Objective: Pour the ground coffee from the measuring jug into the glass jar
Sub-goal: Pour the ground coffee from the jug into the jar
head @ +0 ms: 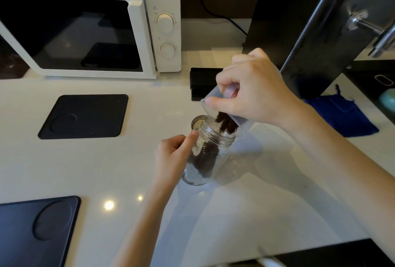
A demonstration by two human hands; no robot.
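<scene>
A clear glass jar [215,157] stands on the white counter, its threaded mouth open at the top. My left hand [173,155] grips its left side. My right hand [252,93] holds a translucent plastic measuring jug [241,122] tipped steeply over the jar's mouth. Dark ground coffee [225,124] slides out of the jug's lip into the jar, and a dark heap of coffee lies inside the jar. Most of the jug is hidden behind my right hand.
A round metal lid [196,122] lies just behind the jar. A white microwave [162,31] stands at the back left. Two black mats [85,116] [36,230] lie on the left. A black box [203,84] and a blue cloth pouch [342,115] sit to the right.
</scene>
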